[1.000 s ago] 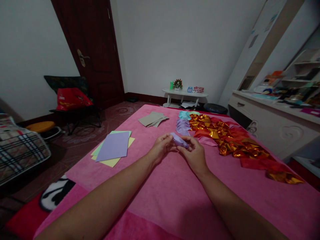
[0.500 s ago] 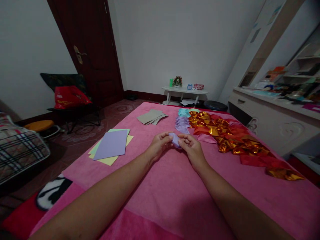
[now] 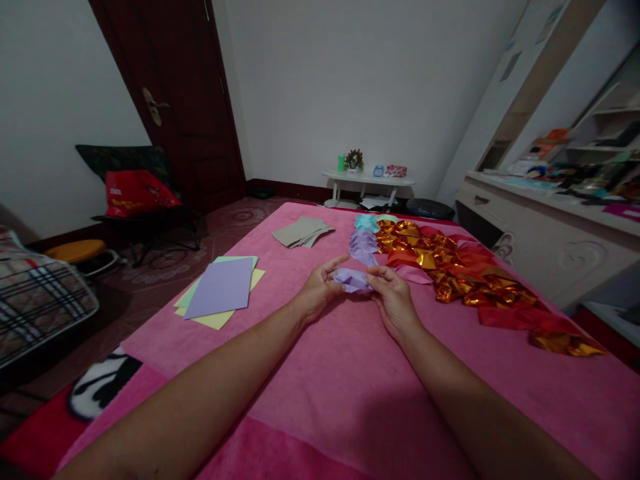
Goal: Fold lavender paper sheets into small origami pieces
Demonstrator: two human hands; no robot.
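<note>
A folded piece of lilac paper (image 3: 353, 281) is held between my two hands, above the pink cloth (image 3: 330, 367). My left hand (image 3: 320, 288) has its left end between thumb and fingers, with the index finger raised off it. On the other end, my right hand (image 3: 391, 293) pinches the paper between thumb and fingertips. Just beyond lie several folded lilac paper pieces (image 3: 364, 248) in an overlapping row, with turquoise ones (image 3: 367, 223) behind them. Gold foil pieces (image 3: 450, 288) and red pieces (image 3: 505, 317) spread to the right, beside a pink folded piece (image 3: 414, 274).
Flat lilac, green and yellow sheets (image 3: 220, 288) lie stacked at the left of the cloth. Farther back are fanned grey sheets (image 3: 303, 232). A small white table (image 3: 370, 179) stands by the wall, a chair with a red bag (image 3: 140, 193) at left, a cluttered dresser (image 3: 540, 220) at right.
My hands have moved slightly apart. The lilac paper between them now shows wider and more spread out, and my left index finger has lifted away from it.
</note>
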